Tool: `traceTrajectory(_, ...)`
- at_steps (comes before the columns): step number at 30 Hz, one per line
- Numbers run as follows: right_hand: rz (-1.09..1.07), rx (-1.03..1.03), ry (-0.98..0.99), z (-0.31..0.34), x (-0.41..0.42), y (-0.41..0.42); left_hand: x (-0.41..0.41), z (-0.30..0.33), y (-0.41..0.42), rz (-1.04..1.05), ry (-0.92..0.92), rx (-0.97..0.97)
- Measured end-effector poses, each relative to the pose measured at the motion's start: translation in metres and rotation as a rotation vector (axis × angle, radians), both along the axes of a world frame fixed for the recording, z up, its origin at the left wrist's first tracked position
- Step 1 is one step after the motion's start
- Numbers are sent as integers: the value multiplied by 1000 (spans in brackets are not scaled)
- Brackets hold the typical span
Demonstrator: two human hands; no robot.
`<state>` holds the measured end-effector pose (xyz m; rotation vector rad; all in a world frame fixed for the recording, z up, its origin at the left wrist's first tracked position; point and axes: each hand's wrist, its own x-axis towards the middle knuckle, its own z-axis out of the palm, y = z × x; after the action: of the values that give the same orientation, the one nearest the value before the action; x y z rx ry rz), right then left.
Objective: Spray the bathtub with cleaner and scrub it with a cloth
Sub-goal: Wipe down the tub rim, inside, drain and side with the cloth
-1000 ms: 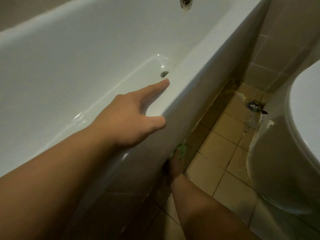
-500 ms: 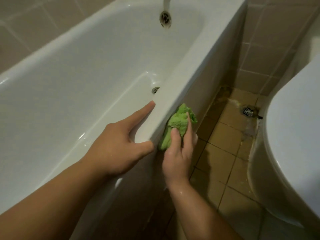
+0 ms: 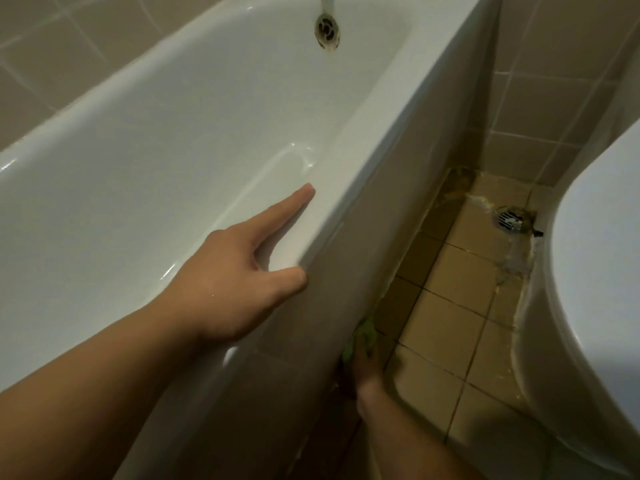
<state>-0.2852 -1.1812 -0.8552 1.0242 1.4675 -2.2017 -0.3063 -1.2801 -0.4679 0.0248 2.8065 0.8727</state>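
Observation:
The white bathtub runs from the lower left to the top middle, its inside wet and shiny. My left hand rests on the near rim, fingers straight along the inner edge and thumb over the outer edge. Low against the tub's tiled outer side panel, my right hand holds a green cloth; only a small part of the cloth shows above the fingers, and the hand is partly hidden by the panel. No spray bottle is in view.
A white toilet fills the right side, leaving a narrow strip of beige floor tiles beside the tub. A floor drain sits in the far corner. An overflow fitting is on the tub's far end wall.
My right hand has gone down with the green cloth from just under the rim to low on the tub's outer panel. My left hand stays on the rim.

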Motion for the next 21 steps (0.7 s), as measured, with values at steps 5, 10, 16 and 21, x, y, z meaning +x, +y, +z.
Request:
traceTrajectory(5,-122,3,55,-39,-18,-10,-10,-3,3,-28,10,6)
traceTrajectory(10,-142,240,337,139,-49,17,-18,-1,10,-49,25,13)
traceTrajectory(16,-251,418,836,259,-78,29,-32,-2,13,-91,73,-29)
traceTrajectory(21,-192,420,623,170,-97,36,-42,-1,19,-102,60,-21)
